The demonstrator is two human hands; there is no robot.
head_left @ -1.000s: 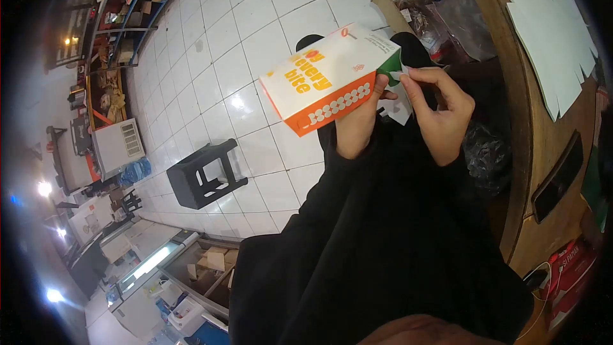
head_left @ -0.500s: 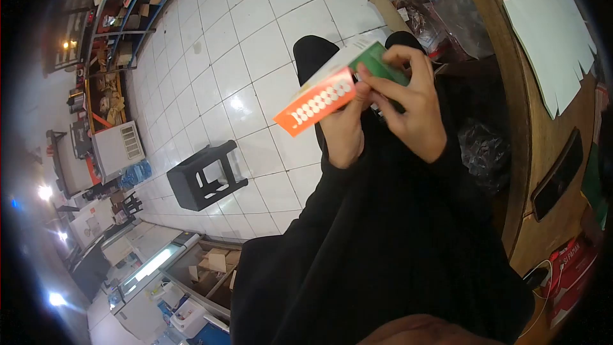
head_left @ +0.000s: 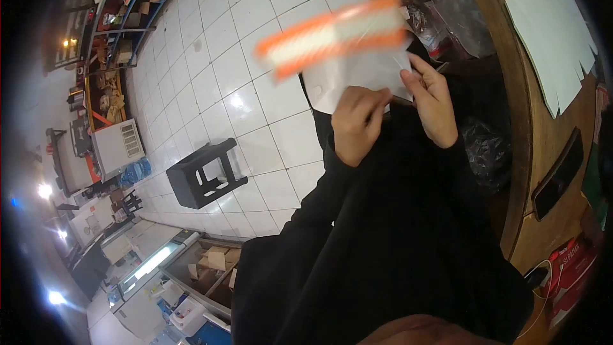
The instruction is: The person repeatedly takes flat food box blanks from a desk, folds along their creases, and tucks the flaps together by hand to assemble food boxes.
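Note:
Above my lap is a piece of printed card (head_left: 364, 67), white on its near face, with a blurred orange-and-white strip along its far edge. My left hand (head_left: 357, 126) is closed at the near edge, fingers curled and thumb against the card. On the right, my right hand (head_left: 435, 101) pinches the card's right side between thumb and fingers. The strip is smeared by motion, so its print cannot be read.
A wooden table (head_left: 520, 153) on my right bears white paper sheets (head_left: 552, 41) and a dark phone (head_left: 557, 174). Plastic bags (head_left: 460, 22) lie beyond my knees. A black stool (head_left: 204, 174) stands on the tiled floor to the left.
The card has turned and opened out: its green and orange printed faces have given way to a broad white face. My hands have moved apart, the right one slightly right and down.

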